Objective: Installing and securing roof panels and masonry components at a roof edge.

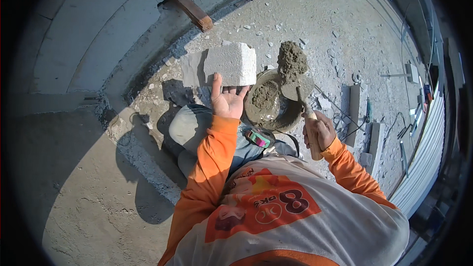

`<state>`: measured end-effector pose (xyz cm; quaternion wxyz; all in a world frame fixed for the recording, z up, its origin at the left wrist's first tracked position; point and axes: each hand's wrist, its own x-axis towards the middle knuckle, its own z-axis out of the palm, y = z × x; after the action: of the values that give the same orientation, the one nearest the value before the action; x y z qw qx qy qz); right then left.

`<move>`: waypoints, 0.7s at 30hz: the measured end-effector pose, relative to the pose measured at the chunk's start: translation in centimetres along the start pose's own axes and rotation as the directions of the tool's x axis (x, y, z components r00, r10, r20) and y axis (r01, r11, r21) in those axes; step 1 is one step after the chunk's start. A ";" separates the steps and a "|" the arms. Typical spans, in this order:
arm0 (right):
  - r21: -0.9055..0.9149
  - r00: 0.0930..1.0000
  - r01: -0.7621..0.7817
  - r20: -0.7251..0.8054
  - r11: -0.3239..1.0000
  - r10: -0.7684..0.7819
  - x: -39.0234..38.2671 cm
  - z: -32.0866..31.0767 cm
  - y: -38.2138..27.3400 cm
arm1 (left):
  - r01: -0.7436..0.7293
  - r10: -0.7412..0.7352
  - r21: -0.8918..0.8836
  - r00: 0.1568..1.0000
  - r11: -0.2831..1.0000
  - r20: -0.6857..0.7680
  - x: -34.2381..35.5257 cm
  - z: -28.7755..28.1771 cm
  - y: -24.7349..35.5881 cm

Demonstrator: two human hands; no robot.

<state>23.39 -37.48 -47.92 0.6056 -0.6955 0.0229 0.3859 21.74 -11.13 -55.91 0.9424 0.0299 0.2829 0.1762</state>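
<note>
**White block [229, 64] in the left hand [228, 103], loaded trowel [299, 90] in the right hand [321, 130]**

The left fingers are partly open, thumb against the block's face, the others curled under its lower edge. The right fingers are wrapped around the trowel's wooden handle. The one block sits at upper centre, its long axis running roughly left to right. The one trowel points up and slightly left, grey mortar [292, 61] heaped toward its tip, over one round bucket [253, 116] also containing mortar. One timber piece [193, 12] juts out above.
</note>
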 end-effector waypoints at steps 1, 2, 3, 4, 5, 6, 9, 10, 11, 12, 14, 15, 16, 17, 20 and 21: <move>-0.010 0.996 0.080 -0.045 0.997 -0.080 -0.6 0.9 -0.9 | 0.017 -0.018 -0.040 1.000 0.999 -0.018 0.6 0.5 -1.3; -0.025 0.983 0.158 -0.091 0.987 -0.160 -1.2 1.6 -1.4 | 0.038 -0.037 -0.050 0.999 0.998 0.008 1.1 0.9 -2.7; -0.104 0.961 0.225 -0.142 0.969 -0.238 -1.5 2.1 -1.5 | 0.067 -0.067 -0.094 0.998 0.993 0.004 1.3 1.1 -3.8; -0.185 0.931 0.283 -0.184 0.941 -0.316 -1.8 2.6 -1.6 | 0.094 -0.095 -0.137 0.995 0.986 -0.001 1.6 1.2 -4.8; -0.274 0.875 0.353 -0.242 0.894 -0.420 -1.8 3.0 -1.1 | 0.139 -0.138 -0.148 0.990 0.979 0.018 1.8 1.0 -5.7; -0.309 0.863 0.309 -0.307 0.899 -0.402 -2.2 4.0 -1.6 | 0.157 -0.154 -0.149 0.988 0.976 0.029 1.5 1.6 -6.6; -0.516 0.843 0.242 -0.307 0.822 -0.441 -1.5 4.5 0.9 | 0.166 -0.156 -0.106 0.984 0.981 0.090 0.3 2.3 -8.7; -0.682 0.791 0.269 -0.247 0.680 -0.560 -1.1 4.6 2.3 | 0.176 -0.167 -0.099 0.982 0.979 0.093 0.2 2.2 -9.1; -0.684 0.782 0.265 -0.261 0.680 -0.567 -1.0 4.9 3.0 | 0.148 -0.146 -0.032 0.988 0.988 0.055 0.0 2.2 -9.5; -0.685 0.772 0.261 -0.274 0.680 -0.573 -1.0 5.1 3.5 | 0.122 -0.122 0.036 0.992 0.992 0.020 -0.2 2.2 -9.9; -0.730 0.738 0.260 -0.271 0.631 -0.618 -1.1 5.4 4.4 | 0.130 -0.130 0.072 0.991 0.989 -0.013 -0.6 2.1 -10.9; -0.774 0.705 0.261 -0.256 0.577 -0.662 -1.4 5.6 4.7 | 0.145 -0.143 0.074 0.989 0.987 -0.025 -0.9 2.1 -11.4; -0.774 0.703 0.256 -0.262 0.579 -0.661 -1.8 5.8 4.8 | 0.158 -0.156 0.076 0.987 0.984 -0.037 -1.1 2.1 -12.0; -0.750 0.774 0.159 -0.309 0.642 -0.553 -2.2 5.9 4.6 | 0.184 -0.182 0.033 0.982 0.982 -0.057 -1.1 2.2 -12.6; -0.841 0.796 0.126 -0.231 0.527 -0.559 -3.1 6.3 4.2 | 0.254 -0.252 -0.004 0.958 0.967 -0.136 -1.9 2.1 -13.2; -0.909 0.782 0.120 -0.161 0.399 -0.602 -3.0 5.9 5.0 | 0.264 -0.262 0.001 0.956 0.964 -0.132 -2.1 2.2 -13.3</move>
<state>15.74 -35.05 -50.18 0.2189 -0.9579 -0.1850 0.0164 25.50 -24.23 -55.04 0.9366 -0.0108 0.3469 0.0482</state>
